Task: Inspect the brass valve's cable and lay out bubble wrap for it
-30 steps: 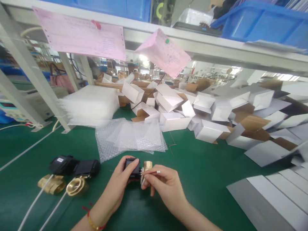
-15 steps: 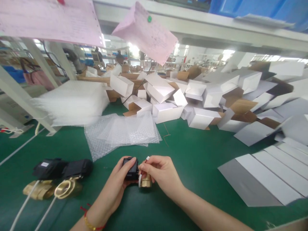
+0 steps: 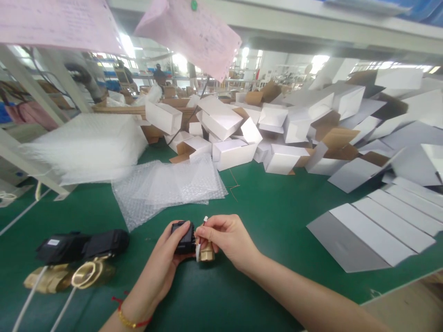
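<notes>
Now 1 valve (image 3: 189, 242) held, 2 valves (image 3: 74, 258) lying nearby.

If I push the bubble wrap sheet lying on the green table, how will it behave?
The bubble wrap looks thin and see-through, so it is probably very light and floppy. Pushed, it would likely crumple or slide rather than move as one piece. Several sheets seem to overlap loosely, so they may separate.

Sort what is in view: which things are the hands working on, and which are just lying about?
In hand:
- small black-and-brass valve, gripped by the left hand
- white cable, pinched by the right hand

Lying about:
- two bigger brass valves
- bubble wrap sheets
- white boxes
- flat cartons
- pink papers
</notes>
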`<state>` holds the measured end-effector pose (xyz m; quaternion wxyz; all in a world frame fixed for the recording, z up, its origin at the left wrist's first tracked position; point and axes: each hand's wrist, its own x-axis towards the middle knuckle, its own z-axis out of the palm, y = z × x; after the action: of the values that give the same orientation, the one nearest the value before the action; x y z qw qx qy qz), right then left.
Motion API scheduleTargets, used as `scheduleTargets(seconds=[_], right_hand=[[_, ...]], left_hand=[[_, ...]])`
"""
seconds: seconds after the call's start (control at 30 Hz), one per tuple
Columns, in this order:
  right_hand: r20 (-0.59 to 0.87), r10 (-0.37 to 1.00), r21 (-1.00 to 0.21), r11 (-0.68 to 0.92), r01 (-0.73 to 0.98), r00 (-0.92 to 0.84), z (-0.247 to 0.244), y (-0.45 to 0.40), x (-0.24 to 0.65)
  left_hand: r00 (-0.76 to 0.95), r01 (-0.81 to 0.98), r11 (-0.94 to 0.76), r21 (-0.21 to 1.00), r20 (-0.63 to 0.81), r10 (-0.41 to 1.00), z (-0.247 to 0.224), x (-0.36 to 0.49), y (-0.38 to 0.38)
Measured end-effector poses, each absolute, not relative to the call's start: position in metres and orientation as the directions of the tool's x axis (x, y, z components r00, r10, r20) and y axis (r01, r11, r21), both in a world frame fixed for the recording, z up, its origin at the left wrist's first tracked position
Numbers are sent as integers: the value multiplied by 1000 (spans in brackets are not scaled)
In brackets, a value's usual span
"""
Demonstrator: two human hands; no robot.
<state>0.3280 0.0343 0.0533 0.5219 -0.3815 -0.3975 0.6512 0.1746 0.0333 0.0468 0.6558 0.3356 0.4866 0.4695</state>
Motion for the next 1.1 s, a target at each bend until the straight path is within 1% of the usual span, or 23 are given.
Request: scheduleTargets(seconds=[0.27,0.43,0.8,1.1], right_hand=[[-27,970,-921,-117,-372,-240,53,36,333],[-6,964,-917,-111,-383,-265,48,37,334],[-13,958,-912,-128,-390,-286,48,36,335],[-24,962,-905,-136,-404,-272,47,37,335]], left_hand=[[78,-274,331,903,-322,943,43,172,34],[112,-254,360,898,-342,933,46,170,35],[32,-294,350,889,-357,934,55,176,31],[55,-305,353,885,-354,934,57,176,30]])
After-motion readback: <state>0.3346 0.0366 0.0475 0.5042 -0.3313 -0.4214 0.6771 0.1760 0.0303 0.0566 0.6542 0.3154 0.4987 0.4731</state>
